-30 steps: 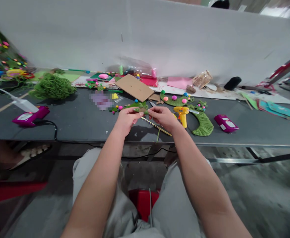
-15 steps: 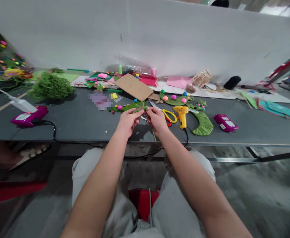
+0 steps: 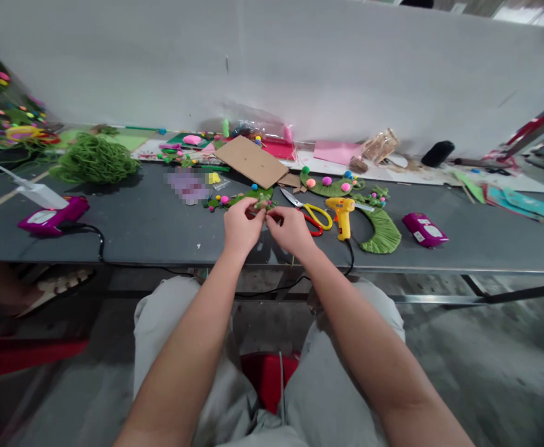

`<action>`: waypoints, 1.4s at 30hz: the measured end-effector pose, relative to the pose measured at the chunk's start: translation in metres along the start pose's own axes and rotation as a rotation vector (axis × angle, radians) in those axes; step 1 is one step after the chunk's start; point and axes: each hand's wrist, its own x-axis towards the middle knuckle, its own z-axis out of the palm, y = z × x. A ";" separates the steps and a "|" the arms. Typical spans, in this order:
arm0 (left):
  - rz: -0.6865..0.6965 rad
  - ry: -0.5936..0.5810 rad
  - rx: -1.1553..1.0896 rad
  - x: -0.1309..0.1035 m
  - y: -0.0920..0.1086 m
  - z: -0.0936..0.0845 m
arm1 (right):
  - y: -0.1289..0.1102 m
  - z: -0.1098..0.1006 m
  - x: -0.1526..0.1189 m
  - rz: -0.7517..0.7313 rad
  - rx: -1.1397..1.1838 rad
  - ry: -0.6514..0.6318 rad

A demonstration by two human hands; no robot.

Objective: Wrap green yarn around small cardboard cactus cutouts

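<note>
Close together over the front of the table, my left hand (image 3: 244, 226) and my right hand (image 3: 291, 230) have their fingertips nearly touching. A small green yarn-wrapped piece (image 3: 263, 201) shows above my left thumb and finger, which pinch it; its lower part is hidden. The fingers of my right hand are pinched beside it, and a short end of green yarn (image 3: 293, 261) shows below that hand. Just right of my hands lie scissors (image 3: 318, 215) with yellow and red handles, then a yellow glue gun (image 3: 342, 217) and a green yarn-wrapped crescent (image 3: 382, 233).
Behind my hands lie a brown cardboard sheet (image 3: 252, 162) and a green arc with pompoms (image 3: 330, 185). A heap of green yarn (image 3: 95, 160) sits at left, near a purple device (image 3: 54, 216) with a white plug. Another purple device (image 3: 424, 230) lies at right.
My hands have turned inward, with fingertips closer together. The small green piece has tilted up over my left fingers, and less of the hanging yarn shows.
</note>
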 end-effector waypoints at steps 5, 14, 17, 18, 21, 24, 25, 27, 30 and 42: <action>0.005 -0.137 0.020 0.005 0.000 -0.007 | 0.003 -0.020 0.005 -0.061 -0.100 -0.003; -0.178 -0.244 -0.124 0.008 0.006 -0.015 | 0.006 -0.026 0.011 -0.014 0.136 -0.120; -0.243 -0.248 -0.214 0.008 0.010 -0.017 | 0.004 -0.021 0.009 0.047 0.254 -0.104; -0.258 -0.254 -0.244 0.008 0.011 -0.018 | 0.004 -0.020 0.009 0.068 0.292 -0.097; -0.272 -0.275 -0.314 0.008 0.010 -0.018 | 0.003 -0.017 0.007 0.130 0.407 -0.104; -0.258 -0.301 -0.349 0.008 0.009 -0.020 | 0.000 -0.019 0.006 0.184 0.503 -0.129; -0.251 -0.308 -0.350 0.008 0.009 -0.021 | -0.002 -0.020 0.006 0.199 0.530 -0.138; -0.237 -0.315 -0.341 0.008 0.010 -0.023 | -0.005 -0.022 0.006 0.225 0.577 -0.157; -0.227 -0.321 -0.327 0.007 0.013 -0.025 | -0.008 -0.025 0.006 0.249 0.621 -0.181; -0.199 -0.326 -0.264 0.009 0.009 -0.018 | -0.005 -0.028 0.008 0.231 0.488 -0.152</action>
